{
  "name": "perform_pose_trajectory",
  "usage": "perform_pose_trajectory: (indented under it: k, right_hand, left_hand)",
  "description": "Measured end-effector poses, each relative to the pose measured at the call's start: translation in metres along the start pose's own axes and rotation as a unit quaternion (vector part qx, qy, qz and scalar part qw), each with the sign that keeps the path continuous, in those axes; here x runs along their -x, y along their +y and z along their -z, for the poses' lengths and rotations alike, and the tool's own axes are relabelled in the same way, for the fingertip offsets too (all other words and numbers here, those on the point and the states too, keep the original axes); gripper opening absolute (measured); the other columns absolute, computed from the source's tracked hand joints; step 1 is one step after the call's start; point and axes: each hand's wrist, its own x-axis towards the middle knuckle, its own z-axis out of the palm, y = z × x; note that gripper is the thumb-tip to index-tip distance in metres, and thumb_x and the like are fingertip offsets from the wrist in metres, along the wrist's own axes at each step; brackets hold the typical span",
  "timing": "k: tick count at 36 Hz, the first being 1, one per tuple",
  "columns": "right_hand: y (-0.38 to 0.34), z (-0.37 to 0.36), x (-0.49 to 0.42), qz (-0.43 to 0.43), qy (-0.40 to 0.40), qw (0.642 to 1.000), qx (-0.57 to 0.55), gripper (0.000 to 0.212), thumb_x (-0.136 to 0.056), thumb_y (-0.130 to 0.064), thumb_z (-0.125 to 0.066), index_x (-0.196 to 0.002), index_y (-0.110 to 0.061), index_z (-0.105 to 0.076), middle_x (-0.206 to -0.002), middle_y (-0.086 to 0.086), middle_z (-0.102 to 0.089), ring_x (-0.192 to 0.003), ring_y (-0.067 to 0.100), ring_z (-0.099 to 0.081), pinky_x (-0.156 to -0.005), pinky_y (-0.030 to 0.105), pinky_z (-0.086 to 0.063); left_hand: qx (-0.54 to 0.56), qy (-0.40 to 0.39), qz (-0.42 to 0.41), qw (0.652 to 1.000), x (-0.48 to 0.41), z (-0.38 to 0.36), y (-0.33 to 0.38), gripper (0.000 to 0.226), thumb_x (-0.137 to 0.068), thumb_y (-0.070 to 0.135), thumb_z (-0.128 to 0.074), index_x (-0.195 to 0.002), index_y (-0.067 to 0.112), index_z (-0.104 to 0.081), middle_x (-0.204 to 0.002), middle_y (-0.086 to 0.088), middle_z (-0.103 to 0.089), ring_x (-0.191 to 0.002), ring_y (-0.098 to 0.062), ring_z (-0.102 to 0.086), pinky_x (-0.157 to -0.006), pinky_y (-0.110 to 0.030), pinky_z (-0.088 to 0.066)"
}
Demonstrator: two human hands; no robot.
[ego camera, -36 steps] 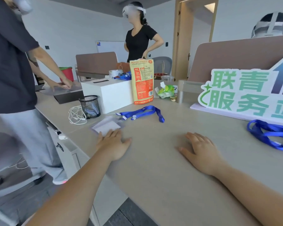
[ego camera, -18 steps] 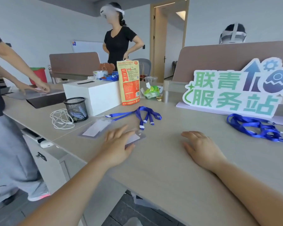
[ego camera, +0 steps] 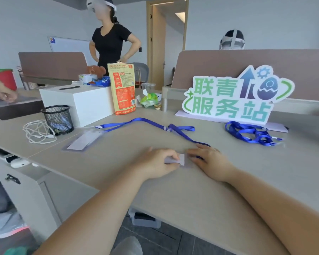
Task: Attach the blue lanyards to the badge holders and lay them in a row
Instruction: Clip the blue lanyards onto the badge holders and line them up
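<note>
A pale beige desk (ego camera: 173,196) fills the lower half of the frame, with brown dividers, a grey wall and an open doorway behind it. At mid-frame the left hand (ego camera: 157,164) has its fingers curled round one end of a clear badge holder (ego camera: 181,160) lying flat on the desk, pinching it between thumb and fingers. The right hand (ego camera: 210,161) meets it from the right, fingertips at the holder's other edge and lying over the near end of a blue lanyard (ego camera: 142,120). Whether this hand pinches the strap or only rests on it cannot be told.

The lanyard runs from under those fingers up and left across the desk. It ends beside a second badge holder (ego camera: 83,139), which lies flat at centre left. A heap of lanyards (ego camera: 252,133) sits at the right, just in front of a green and blue cut-out sign (ego camera: 234,94).

Towards the upper left stand a black mesh cup (ego camera: 57,118), a coiled white cable (ego camera: 38,131) beside it, a white box (ego camera: 81,103) and an orange pouch (ego camera: 122,89). A person in a black top (ego camera: 110,45) stands behind them.
</note>
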Motion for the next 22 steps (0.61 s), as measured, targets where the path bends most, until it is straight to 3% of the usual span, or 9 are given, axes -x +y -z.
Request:
perform_pose_trajectory:
  k: [2, 5, 11, 14, 15, 17, 19, 22]
  right_hand:
    - [0.013, 0.009, 0.008, -0.017, 0.0, 1.0, -0.008, 0.026, -0.095, -0.028, -0.049, -0.117, -0.035, -0.061, -0.113, -0.012, -0.065, -0.111, 0.013, -0.056, -0.094, 0.025, -0.039]
    - [0.037, 0.023, 0.02, -0.058, 0.033, 0.997, -0.024, 0.014, -0.091, -0.032, -0.056, -0.097, -0.034, -0.068, -0.096, -0.014, -0.069, -0.094, 0.014, -0.061, -0.084, 0.026, -0.046]
    - [0.071, 0.03, 0.035, -0.129, 0.095, 0.985, -0.068, 0.015, -0.087, -0.022, -0.063, -0.093, -0.03, -0.073, -0.099, -0.012, -0.069, -0.097, 0.013, -0.06, -0.092, 0.031, -0.044]
    - [0.074, 0.026, 0.032, -0.12, 0.105, 0.986, -0.054, 0.016, -0.085, -0.022, -0.063, -0.094, -0.032, -0.073, -0.095, -0.012, -0.069, -0.092, 0.014, -0.06, -0.088, 0.03, -0.044]
    - [0.075, 0.024, 0.031, -0.107, 0.108, 0.988, -0.038, 0.017, -0.085, -0.023, -0.063, -0.095, -0.033, -0.072, -0.095, -0.012, -0.069, -0.091, 0.014, -0.06, -0.087, 0.029, -0.043]
    - [0.075, 0.021, 0.029, -0.081, 0.109, 0.991, -0.01, 0.021, -0.086, -0.026, -0.061, -0.103, -0.035, -0.069, -0.1, -0.015, -0.069, -0.094, 0.014, -0.059, -0.087, 0.025, -0.037]
    - [0.073, 0.02, 0.028, -0.069, 0.1, 0.993, 0.007, 0.024, -0.089, -0.031, -0.058, -0.111, -0.036, -0.064, -0.11, -0.018, -0.066, -0.105, 0.011, -0.057, -0.092, 0.022, -0.026]
    - [0.074, 0.016, 0.027, -0.055, 0.083, 0.995, 0.02, 0.024, -0.092, -0.037, -0.053, -0.113, -0.038, -0.063, -0.117, -0.024, -0.061, -0.117, 0.003, -0.051, -0.102, 0.025, -0.019]
  left_hand:
    - [-0.011, 0.012, -0.006, 1.0, -0.008, -0.004, 0.014, 0.021, -0.088, 0.043, -0.058, -0.106, 0.033, -0.06, -0.124, 0.025, -0.055, -0.111, -0.005, -0.044, -0.113, -0.036, -0.023]
    - [-0.054, 0.031, -0.01, 0.998, -0.022, -0.009, 0.027, 0.022, -0.089, 0.044, -0.056, -0.105, 0.029, -0.059, -0.124, 0.02, -0.054, -0.11, -0.012, -0.047, -0.107, -0.033, -0.028]
    - [-0.056, 0.042, -0.036, 0.997, -0.06, -0.031, 0.05, 0.021, -0.087, 0.028, -0.053, -0.105, 0.035, -0.062, -0.117, 0.013, -0.054, -0.107, -0.016, -0.055, -0.092, -0.026, -0.038]
    - [-0.022, 0.046, -0.053, 0.997, -0.067, -0.04, 0.06, 0.026, -0.085, 0.015, -0.048, -0.094, 0.031, -0.067, -0.111, 0.015, -0.056, -0.1, -0.002, -0.056, -0.075, 0.003, -0.026]
    - [-0.01, 0.039, -0.051, 0.998, -0.069, -0.042, 0.059, 0.027, -0.086, 0.014, -0.048, -0.092, 0.03, -0.068, -0.11, 0.015, -0.057, -0.098, 0.0, -0.057, -0.072, 0.006, -0.025]
    - [0.016, 0.038, -0.05, 0.998, -0.07, -0.043, 0.053, 0.029, -0.085, 0.013, -0.049, -0.096, 0.033, -0.067, -0.108, 0.017, -0.058, -0.099, 0.0, -0.058, -0.081, -0.004, -0.037]
    - [0.015, 0.053, -0.048, 0.997, -0.072, -0.046, 0.049, 0.032, -0.085, 0.016, -0.051, -0.106, 0.035, -0.064, -0.103, 0.022, -0.058, -0.1, 0.0, -0.058, -0.09, -0.026, -0.045]
    - [0.008, 0.075, -0.047, 0.996, -0.072, -0.048, 0.05, 0.024, -0.086, 0.025, -0.056, -0.106, 0.036, -0.064, -0.092, 0.024, -0.055, -0.091, 0.003, -0.055, -0.083, -0.025, -0.045]
